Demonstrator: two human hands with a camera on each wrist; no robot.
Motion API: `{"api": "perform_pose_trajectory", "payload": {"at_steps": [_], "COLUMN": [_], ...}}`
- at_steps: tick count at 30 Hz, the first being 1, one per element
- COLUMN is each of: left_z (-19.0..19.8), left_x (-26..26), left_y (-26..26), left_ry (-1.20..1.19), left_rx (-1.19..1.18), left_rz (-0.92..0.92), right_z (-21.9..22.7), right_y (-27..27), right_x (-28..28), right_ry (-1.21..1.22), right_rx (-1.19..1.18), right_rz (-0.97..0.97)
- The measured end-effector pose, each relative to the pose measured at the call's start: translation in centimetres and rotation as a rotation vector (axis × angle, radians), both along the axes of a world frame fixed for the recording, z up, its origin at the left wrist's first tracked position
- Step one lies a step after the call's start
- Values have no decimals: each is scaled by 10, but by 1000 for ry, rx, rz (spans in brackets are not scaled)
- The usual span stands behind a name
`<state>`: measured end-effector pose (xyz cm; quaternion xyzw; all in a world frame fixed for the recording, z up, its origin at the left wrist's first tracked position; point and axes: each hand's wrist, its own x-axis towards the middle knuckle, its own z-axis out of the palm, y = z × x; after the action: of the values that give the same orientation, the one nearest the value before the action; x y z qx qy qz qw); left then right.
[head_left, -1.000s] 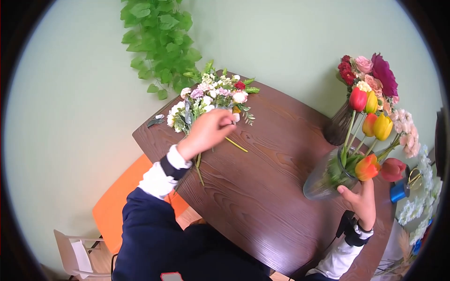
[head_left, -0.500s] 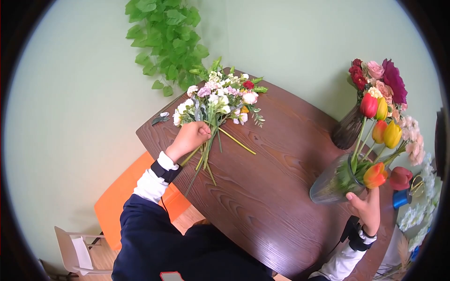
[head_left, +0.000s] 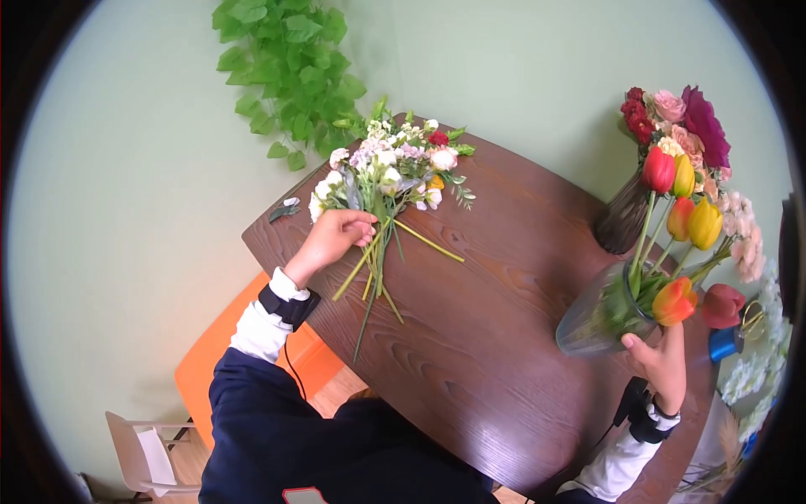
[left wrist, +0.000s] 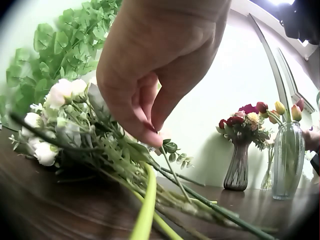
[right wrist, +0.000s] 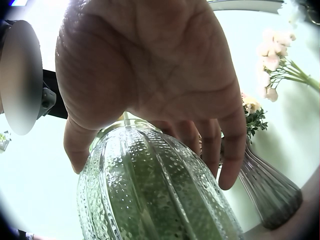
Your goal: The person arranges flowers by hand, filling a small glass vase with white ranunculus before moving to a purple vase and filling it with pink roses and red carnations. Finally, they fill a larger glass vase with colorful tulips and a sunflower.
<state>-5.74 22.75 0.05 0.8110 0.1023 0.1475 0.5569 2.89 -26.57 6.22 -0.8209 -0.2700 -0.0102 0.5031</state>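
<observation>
The left hand pinches a thin green stem at the near side of a pile of mixed flowers lying on the table. In the left wrist view, thumb and fingertips of the left hand meet on that stem, above the crossed stems. The right hand is curled round the upper part of a ribbed clear glass vase holding red, yellow and orange tulips. In the right wrist view the right hand spans the glass vase, thumb on one side, fingers on the other.
A dark ribbed vase with pink and red flowers stands behind the tulips. Pale pink flowers and a blue ribbon spool are at the right. Green vines hang on the wall. An orange seat is beyond the table's left edge.
My left hand has come down from above the blossoms to the stems and now pinches one. The bunched stems have shifted slightly. The right hand remains on the glass vase.
</observation>
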Motion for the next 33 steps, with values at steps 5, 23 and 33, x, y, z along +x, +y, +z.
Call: {"api": "perform_pose_trajectory", "payload": {"at_steps": [5,23,33], "left_z": [3,-25,-27], "left_x": [-14,-12,-22], "left_y": [-2,6,13], "left_ry": [31,242,192], "left_rx": [414,287,-8], "left_rz": [11,211,228], "right_z": [-2,6,13], "right_y": [-1,6,9], "right_x": [2,-2,-1], "right_ry": [19,-25,-110], "right_rx": [10,26,-30], "right_rz": [6,19,26]}}
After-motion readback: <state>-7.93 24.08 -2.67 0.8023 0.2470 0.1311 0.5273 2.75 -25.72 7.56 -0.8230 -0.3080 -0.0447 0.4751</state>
